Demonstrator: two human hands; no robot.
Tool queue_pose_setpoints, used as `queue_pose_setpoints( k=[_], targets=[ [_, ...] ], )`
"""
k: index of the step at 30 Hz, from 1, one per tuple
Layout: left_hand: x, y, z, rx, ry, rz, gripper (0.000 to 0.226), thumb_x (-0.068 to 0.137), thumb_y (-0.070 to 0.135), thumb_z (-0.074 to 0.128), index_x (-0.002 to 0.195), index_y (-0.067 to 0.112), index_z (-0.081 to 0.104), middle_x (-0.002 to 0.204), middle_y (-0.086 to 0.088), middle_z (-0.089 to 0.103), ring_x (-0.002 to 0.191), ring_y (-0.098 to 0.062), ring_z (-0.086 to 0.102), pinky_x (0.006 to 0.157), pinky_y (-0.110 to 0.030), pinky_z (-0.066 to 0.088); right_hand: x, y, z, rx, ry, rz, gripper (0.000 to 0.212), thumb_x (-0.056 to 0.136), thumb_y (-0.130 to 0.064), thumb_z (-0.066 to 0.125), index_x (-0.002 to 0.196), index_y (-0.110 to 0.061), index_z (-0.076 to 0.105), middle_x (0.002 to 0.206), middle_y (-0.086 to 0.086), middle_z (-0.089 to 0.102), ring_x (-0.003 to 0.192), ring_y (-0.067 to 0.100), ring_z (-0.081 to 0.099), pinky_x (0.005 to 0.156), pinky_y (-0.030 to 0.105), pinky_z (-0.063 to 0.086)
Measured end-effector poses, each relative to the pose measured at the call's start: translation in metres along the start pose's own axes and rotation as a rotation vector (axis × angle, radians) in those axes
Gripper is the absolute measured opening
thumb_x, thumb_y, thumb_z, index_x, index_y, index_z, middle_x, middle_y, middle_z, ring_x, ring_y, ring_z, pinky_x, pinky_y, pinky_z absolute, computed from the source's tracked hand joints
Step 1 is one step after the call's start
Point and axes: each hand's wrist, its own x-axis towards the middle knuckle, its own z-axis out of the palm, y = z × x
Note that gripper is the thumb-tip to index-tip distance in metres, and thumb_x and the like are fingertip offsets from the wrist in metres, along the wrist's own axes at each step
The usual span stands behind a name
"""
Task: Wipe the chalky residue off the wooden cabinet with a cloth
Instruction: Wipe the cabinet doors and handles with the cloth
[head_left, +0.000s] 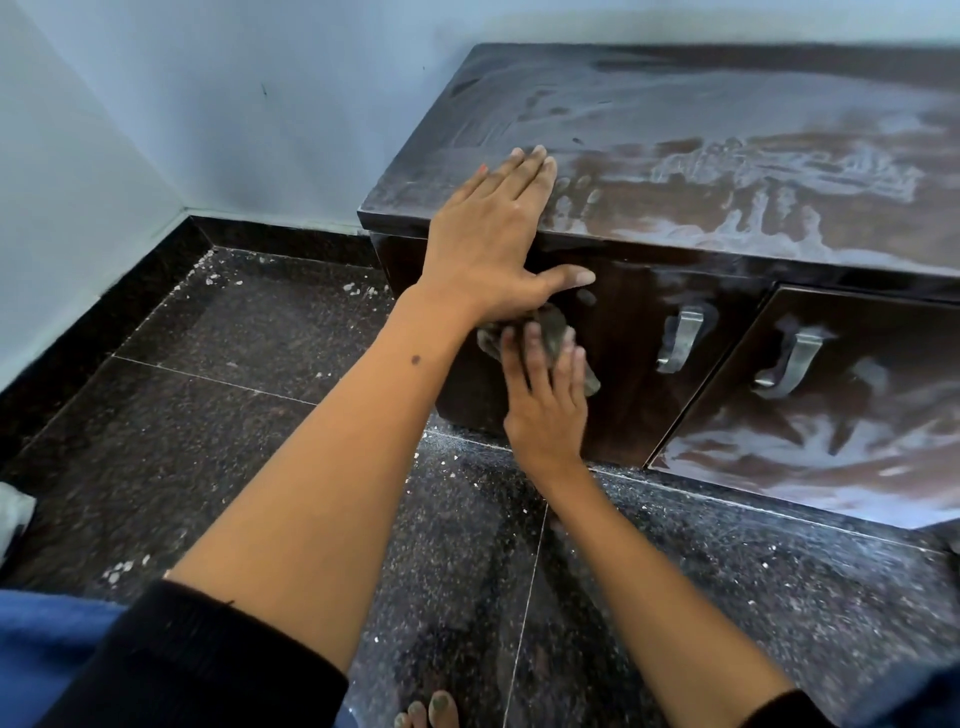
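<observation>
Crumpled grey cloth (550, 338) (R hand (545, 410)) on wood cabinet (623, 374).

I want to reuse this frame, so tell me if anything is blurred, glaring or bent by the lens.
Head view: the right hand and cloth are slightly motion-blurred; the left hand is sharp. Soft glare lies on the cabinet top and right door. The wide-angle lens bows the cabinet's edges.

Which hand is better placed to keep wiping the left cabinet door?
Right. The right hand already presses the cloth against the left door; the left hand lies flat on the cabinet top, bracing.
</observation>
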Motion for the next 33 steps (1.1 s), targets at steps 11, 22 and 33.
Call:
queue_pose_setpoints(
  k=[11, 22, 33],
  targets=[
    [-0.002, 0.000, 0.000, 0.016, 0.011, 0.005, 0.097, 0.079, 0.073, 0.044, 0.149, 0.011, 0.015, 0.158, -0.003, 0.013, 0.146, -0.016, 0.007, 0.118, -0.032, 0.004, -0.066, 0.056, -0.001, -0.300, -0.322, -0.458, 0.063, 0.087, -0.016, 0.036, 0.147, -0.024, 0.023, 0.155, -0.010, 0.019, 0.143, 0.018, 0.014, 0.117, 0.038, 0.000],
    [-0.005, 0.009, -0.013, -0.230, -0.090, -0.104, 0.109, 0.069, 0.085, 0.011, 0.151, 0.013, 0.012, 0.159, -0.002, 0.007, 0.145, -0.011, -0.001, 0.118, -0.032, -0.002, 0.049, 0.011, -0.059, 0.087, 0.027, 0.371, 0.065, 0.084, -0.006, 0.037, 0.143, 0.004, 0.012, 0.148, 0.031, 0.003, 0.133, 0.055, 0.009, 0.114, 0.054, 0.002],
    [-0.034, 0.003, -0.001, -0.333, 0.231, -0.237, 0.066, 0.094, 0.046, 0.011, 0.145, 0.008, 0.031, 0.152, -0.007, 0.030, 0.144, -0.017, 0.015, 0.119, -0.034, 0.000, 0.001, 0.040, -0.046, -0.135, -0.077, 0.082, 0.088, 0.076, -0.006, 0.046, 0.149, -0.007, -0.003, 0.155, 0.016, 0.006, 0.141, 0.039, 0.006, 0.117, 0.046, 0.006]
  ],
)
